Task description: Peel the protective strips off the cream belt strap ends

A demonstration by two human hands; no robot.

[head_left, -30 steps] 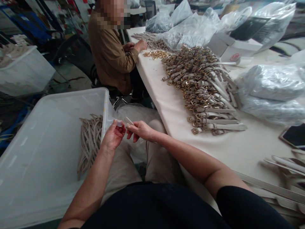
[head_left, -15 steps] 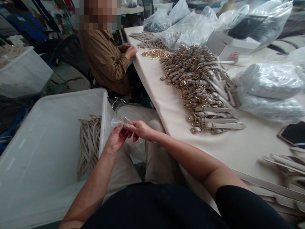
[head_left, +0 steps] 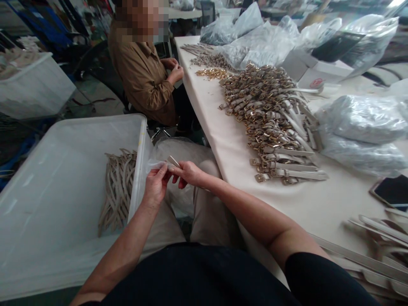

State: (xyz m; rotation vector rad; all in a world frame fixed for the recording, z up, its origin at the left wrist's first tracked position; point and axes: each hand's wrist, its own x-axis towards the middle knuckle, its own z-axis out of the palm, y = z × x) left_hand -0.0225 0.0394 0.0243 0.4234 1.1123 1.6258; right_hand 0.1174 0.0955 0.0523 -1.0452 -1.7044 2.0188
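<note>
A cream-covered table point(head_left: 287, 197) stands near a dark chair point(head_left: 101, 72), over greyish floor point(head_left: 103, 107).

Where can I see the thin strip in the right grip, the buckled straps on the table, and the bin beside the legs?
Thin strip point(head_left: 173, 161): head view, its exposed tip.
Buckled straps point(head_left: 270, 112): head view, the pile's middle.
Bin point(head_left: 142, 144): head view, its right rim.

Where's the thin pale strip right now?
In the head view, left of centre, the strip pokes up from the grip of the right hand, beside the left hand and to the right of the white bin.
</note>
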